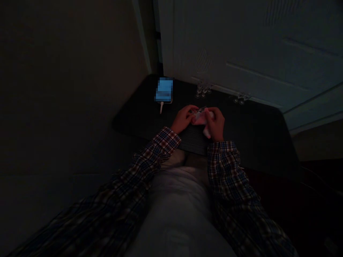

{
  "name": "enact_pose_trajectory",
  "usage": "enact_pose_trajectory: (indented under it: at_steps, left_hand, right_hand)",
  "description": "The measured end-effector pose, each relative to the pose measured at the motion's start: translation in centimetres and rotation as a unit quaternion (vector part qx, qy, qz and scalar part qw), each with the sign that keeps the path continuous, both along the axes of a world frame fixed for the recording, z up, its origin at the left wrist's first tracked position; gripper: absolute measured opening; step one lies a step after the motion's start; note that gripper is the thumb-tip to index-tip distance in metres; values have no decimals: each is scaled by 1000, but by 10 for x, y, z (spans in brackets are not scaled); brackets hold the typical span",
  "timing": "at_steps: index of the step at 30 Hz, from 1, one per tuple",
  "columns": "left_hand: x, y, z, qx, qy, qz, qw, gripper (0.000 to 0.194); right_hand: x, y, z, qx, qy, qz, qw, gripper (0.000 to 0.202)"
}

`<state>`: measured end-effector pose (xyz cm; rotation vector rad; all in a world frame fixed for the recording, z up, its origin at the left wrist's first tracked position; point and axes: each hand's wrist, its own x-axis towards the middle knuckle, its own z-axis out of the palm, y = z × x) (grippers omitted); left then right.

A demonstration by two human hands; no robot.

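Over the near middle of a dark table [254, 128], my two hands are close together. A soft pink-and-white cloth [199, 120] is bunched between them, with one end hanging below my right hand [216, 121]. That hand is closed round the cloth. At the cloth's upper edge shows a small, clear, shiny object [202, 109], its exact kind too dark to tell. The fingers of my left hand [184, 117] are curled at the left end of the clear object and the cloth.
Several small clear glass-like pieces [203, 90] stand in a cluster at the back, and more clear pieces [242, 98] sit farther right. A lit phone [164, 90] with a white cable [161, 107] lies at back left. A pale panelled surface [241, 46] rises behind the table.
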<state>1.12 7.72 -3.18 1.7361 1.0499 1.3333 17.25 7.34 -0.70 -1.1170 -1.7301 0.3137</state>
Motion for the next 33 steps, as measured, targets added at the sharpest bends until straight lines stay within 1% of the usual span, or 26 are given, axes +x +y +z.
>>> enact_pose_trajectory:
  at_steps: [4, 11, 17, 21, 25, 29, 33]
  left_hand:
    - [-1, 1, 0, 23, 15, 24, 999, 34]
    - [0, -6, 7, 20, 28, 18, 999, 19]
    - [-1, -8, 12, 13, 54, 50, 997, 21]
    - [-2, -7, 11, 13, 46, 38, 998, 18]
    - [-1, -5, 7, 27, 36, 27, 999, 25]
    - [0, -3, 3, 22, 36, 40, 998, 38]
    - [-1, -2, 2, 21, 44, 51, 997, 40]
  right_hand:
    - [0, 2, -2, -4, -20, -2, 1000, 21]
    - [0, -2, 2, -24, -4, -28, 999, 27]
    - [-2, -4, 5, -31, -13, -32, 999, 30]
    - [-1, -2, 3, -31, -13, -35, 999, 30]
    - [0, -2, 2, -28, -10, -34, 999, 28]
    - [-1, -2, 2, -28, -9, -34, 999, 27]
    - [-1, -2, 2, -23, -10, -29, 999, 27]
